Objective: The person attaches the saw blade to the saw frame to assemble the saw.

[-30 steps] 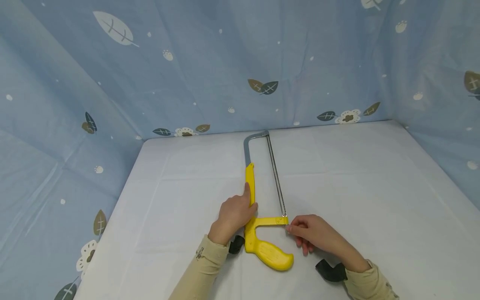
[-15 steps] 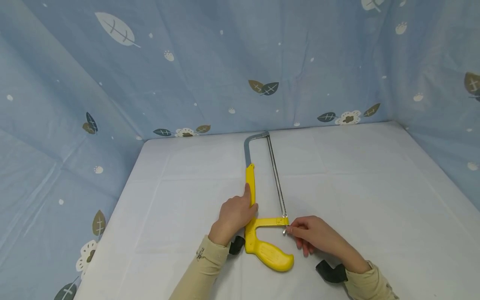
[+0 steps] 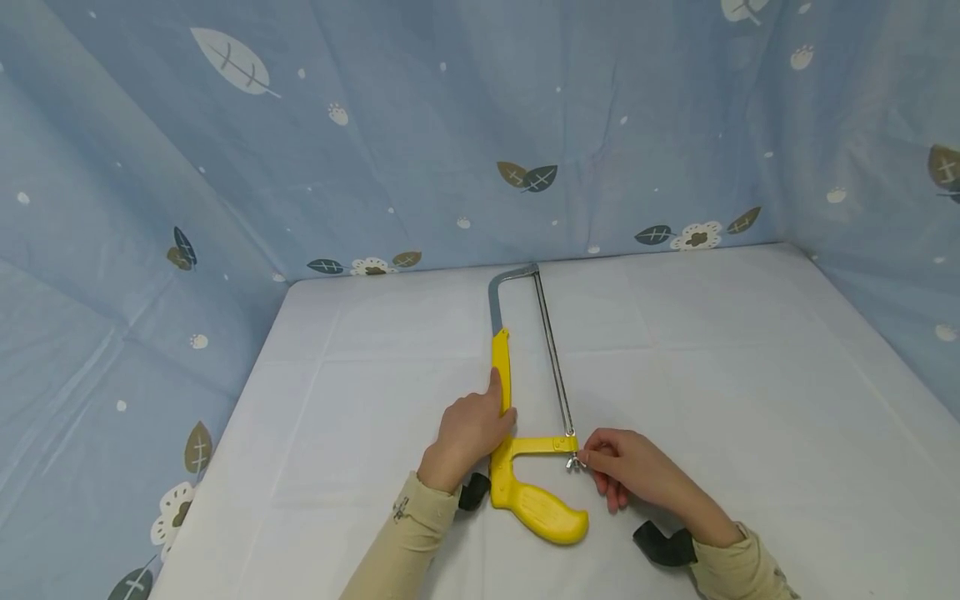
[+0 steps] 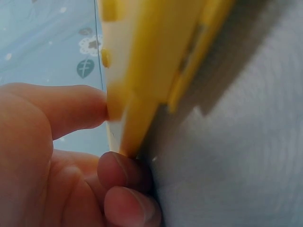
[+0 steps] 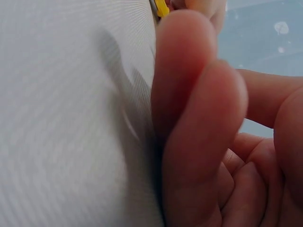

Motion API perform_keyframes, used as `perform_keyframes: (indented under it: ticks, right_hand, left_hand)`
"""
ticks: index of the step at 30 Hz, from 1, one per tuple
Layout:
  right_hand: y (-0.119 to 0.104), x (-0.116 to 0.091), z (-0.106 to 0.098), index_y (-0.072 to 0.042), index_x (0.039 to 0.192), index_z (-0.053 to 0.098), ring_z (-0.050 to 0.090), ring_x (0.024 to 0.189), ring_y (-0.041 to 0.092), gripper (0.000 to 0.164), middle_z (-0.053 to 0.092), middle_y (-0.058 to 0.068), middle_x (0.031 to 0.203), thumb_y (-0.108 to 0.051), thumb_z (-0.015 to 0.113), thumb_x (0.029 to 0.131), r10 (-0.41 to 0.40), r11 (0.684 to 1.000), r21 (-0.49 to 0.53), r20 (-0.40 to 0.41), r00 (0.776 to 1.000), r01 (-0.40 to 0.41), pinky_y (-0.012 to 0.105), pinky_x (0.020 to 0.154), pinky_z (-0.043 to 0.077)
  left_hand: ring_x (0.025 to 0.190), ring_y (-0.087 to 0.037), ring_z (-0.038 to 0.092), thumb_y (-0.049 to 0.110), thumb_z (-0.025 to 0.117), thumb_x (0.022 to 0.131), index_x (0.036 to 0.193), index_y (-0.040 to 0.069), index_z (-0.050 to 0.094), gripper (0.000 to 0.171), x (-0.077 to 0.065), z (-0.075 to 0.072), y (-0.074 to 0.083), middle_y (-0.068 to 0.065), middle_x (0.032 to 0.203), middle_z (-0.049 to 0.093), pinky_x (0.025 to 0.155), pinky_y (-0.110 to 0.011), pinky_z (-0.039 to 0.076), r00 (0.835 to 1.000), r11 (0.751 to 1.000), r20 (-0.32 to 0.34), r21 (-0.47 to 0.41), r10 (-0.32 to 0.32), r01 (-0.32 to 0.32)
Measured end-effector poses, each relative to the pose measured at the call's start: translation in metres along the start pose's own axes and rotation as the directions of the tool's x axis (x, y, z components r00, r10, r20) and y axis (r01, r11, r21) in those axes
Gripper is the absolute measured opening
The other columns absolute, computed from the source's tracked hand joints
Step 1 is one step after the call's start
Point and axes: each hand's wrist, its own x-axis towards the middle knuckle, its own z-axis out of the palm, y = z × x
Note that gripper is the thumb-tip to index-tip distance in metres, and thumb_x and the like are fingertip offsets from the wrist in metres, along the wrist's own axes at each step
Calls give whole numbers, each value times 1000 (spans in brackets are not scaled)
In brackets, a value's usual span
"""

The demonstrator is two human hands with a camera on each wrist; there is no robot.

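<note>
A hacksaw (image 3: 543, 510) with a yellow handle and grey front bow lies on the white-covered table, its narrow metal blade (image 3: 553, 354) on the right side. My left hand (image 3: 467, 429) holds the yellow part of the frame above the handle, index finger laid along it. In the left wrist view the thumb presses one side of the yellow frame (image 4: 156, 47) while fingertips curl against the other. Below the blade's near end sits a silver wing nut (image 3: 574, 463). Thumb and index finger of my right hand (image 3: 630, 467) pinch at its right wing; the right wrist view hides this contact behind other fingers.
White cloth (image 3: 375, 375) covers the table, with faint fold lines. A blue curtain (image 3: 420, 125) with leaf and flower prints stands behind the far edge and along both sides. A black wrist mount (image 3: 663, 543) sits near the right cuff, touching or close above the cloth.
The wing nut, mostly covered by my right fingertips before, has turned and now shows both wings. My right fingers have shifted slightly. The left hand and hacksaw frame stay in place.
</note>
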Motion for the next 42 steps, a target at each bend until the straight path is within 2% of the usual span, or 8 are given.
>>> perform_keyframes:
  ticks: [29, 37, 42]
  right_hand:
    - [1, -1, -2, -6, 92, 55, 54, 44, 21, 22, 55, 6, 60, -27, 57, 87, -26, 999, -24, 26, 999, 27, 34, 42, 46]
    - [1, -2, -2, -7, 90, 60, 53, 45, 21, 29, 58, 8, 63, -35, 53, 89, -38, 999, -3, 70, 997, 38, 35, 42, 45]
    - [1, -2, -2, -7, 88, 60, 53, 45, 22, 34, 58, 9, 63, -40, 51, 88, -34, 999, 0, 64, 997, 34, 35, 42, 45]
  left_hand:
    - [37, -13, 32, 37, 46, 90, 142, 4, 18, 68, 2, 2, -1, 0, 47, 40, 36, -26, 28, 1000, 1000, 14, -1, -4, 4]
    - [38, -14, 34, 36, 46, 90, 142, 4, 18, 67, 1, 3, -1, -1, 48, 41, 37, -26, 29, 1000, 1000, 10, -7, -10, 10]
    - [38, -14, 34, 37, 46, 90, 142, 5, 19, 68, 1, 2, -1, -1, 49, 41, 37, -26, 29, 1000, 1000, 12, -9, -10, 11]
